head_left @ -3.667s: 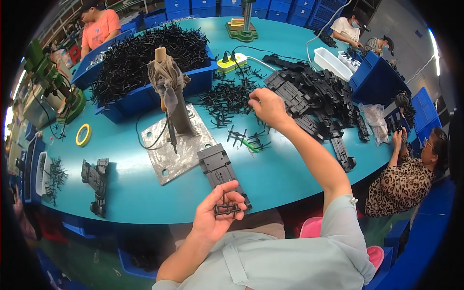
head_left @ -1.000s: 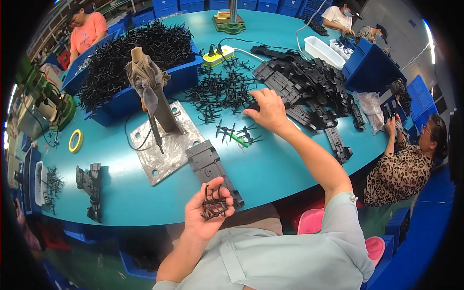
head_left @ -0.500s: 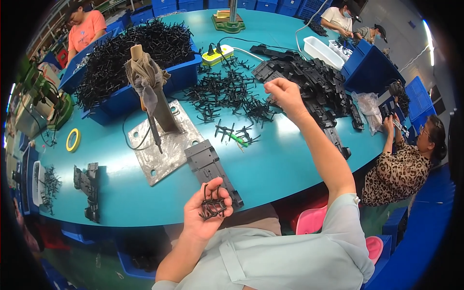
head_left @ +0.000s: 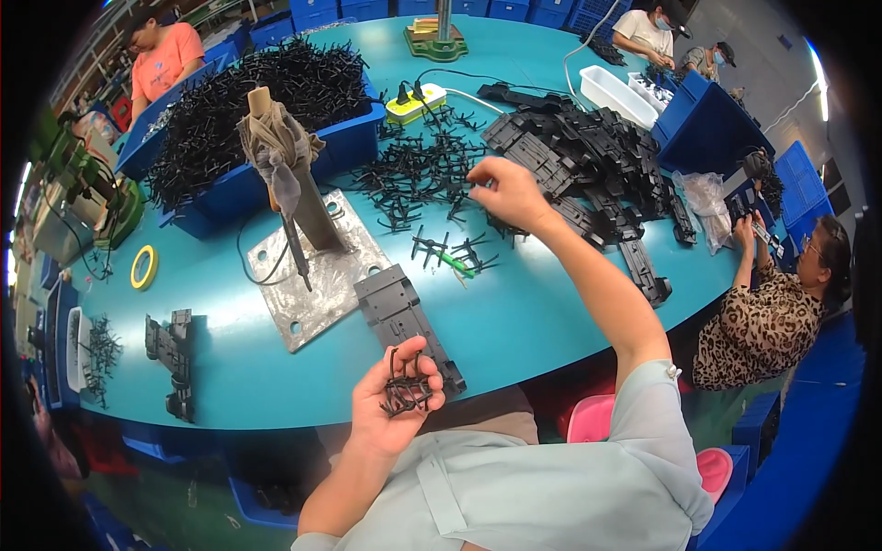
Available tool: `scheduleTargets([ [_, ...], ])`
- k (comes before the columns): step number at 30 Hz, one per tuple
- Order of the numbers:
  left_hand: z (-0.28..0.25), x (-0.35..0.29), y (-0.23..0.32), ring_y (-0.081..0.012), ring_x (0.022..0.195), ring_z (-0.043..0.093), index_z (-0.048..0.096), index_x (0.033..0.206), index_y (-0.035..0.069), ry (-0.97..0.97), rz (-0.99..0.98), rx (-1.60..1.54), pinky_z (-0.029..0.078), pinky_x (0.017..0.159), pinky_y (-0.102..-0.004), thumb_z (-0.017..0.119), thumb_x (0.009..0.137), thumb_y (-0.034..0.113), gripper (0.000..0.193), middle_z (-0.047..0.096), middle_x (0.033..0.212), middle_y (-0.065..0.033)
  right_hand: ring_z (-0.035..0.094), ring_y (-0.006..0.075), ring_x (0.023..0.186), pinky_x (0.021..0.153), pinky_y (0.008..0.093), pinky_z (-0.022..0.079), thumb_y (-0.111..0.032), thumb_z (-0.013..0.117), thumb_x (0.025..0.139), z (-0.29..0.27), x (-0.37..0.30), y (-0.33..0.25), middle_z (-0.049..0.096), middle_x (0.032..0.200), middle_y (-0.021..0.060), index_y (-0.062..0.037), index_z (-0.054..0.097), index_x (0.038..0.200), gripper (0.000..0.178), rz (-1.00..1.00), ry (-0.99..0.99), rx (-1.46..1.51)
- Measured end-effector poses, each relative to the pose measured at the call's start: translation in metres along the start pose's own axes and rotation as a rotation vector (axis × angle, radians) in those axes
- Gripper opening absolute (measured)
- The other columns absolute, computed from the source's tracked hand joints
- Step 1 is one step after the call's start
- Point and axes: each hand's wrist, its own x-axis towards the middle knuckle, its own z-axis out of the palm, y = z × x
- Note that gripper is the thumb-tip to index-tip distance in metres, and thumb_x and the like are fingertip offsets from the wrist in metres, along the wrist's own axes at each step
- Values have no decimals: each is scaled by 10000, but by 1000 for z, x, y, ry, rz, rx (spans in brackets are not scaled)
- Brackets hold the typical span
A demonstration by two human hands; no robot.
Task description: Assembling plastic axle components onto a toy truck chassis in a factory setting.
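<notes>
My left hand (head_left: 375, 418), palm up near the front edge, curls its fingers around a few small black branched plastic parts (head_left: 406, 393). Beside it on the table lies a long black moulded plastic plate (head_left: 402, 314). My right hand (head_left: 516, 195) hovers at the right side of a loose pile of the same branched parts (head_left: 413, 170). Its thumb and fingertips are bent together; whatever is between them cannot be made out. Several more branched parts and a bright green stick-like piece (head_left: 457, 264) lie just in front of that pile.
A metal stand (head_left: 312, 213) with a cloth-wrapped tool rises from a steel base plate. Behind it, a blue crate (head_left: 354, 138) is heaped with branched parts. Black plates (head_left: 588, 151) are stacked at right. A yellow tape roll (head_left: 143, 266) lies left. Co-workers sit around the table.
My right hand has moved left and slightly down, from the stacked plates toward the loose branched parts. My left hand keeps its grip in nearly the same place.
</notes>
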Motion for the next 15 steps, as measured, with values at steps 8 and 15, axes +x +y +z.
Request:
scheduleTargets([
  [8,-1,0,1,-262,833,613,599,1164,60,28,4,0,474,644,-375,437,973,313,356,649,934,-119,603,85,813,701,204,460,6,642,790,-40,10,3,646,875,38,-28,609,951,168,273,70,899],
  [15,-1,1,2,-260,834,614,599,1162,56,15,7,3,471,638,-372,435,973,310,356,651,932,-117,583,91,779,705,210,457,-105,623,819,-40,6,2,662,908,80,-6,645,964,177,93,-210,799],
])
